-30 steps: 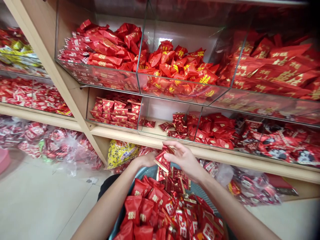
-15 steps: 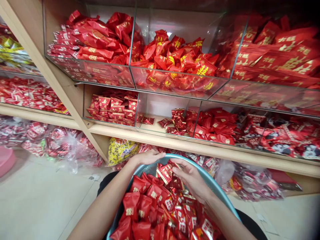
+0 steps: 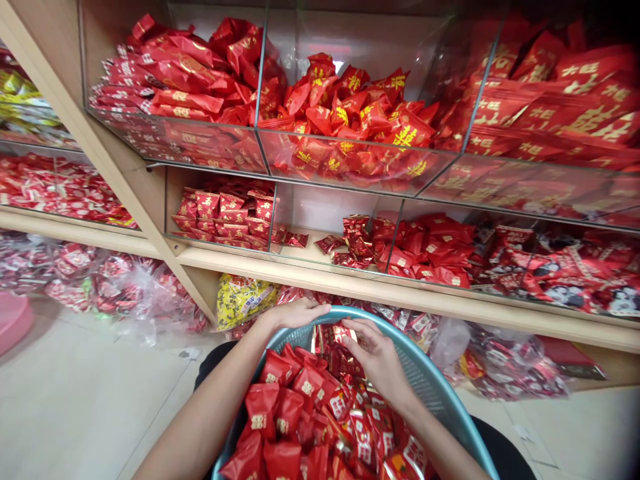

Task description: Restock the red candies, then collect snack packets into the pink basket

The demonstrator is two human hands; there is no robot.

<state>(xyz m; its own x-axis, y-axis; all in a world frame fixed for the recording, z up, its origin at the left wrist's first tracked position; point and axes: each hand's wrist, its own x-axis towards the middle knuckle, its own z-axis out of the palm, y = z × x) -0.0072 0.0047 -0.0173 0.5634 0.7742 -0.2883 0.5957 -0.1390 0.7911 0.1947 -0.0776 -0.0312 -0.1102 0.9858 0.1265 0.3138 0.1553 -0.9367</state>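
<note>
Left hand on the basket at 11 o'clock, right hand over packets, can't tell either grip; leaning could tip it.

Red wrapped packets lie in the round blue plastic basket before the pale wooden shelf; leftward, a yellow plastic bag lies beneath the shelf.

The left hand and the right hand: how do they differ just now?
The left hand lies at the rim of the blue basket; the right hand is inside, at the gold-edged red packets. The left hand is stretched fairly flat, while the right hand is curled. Both are bare.
</note>
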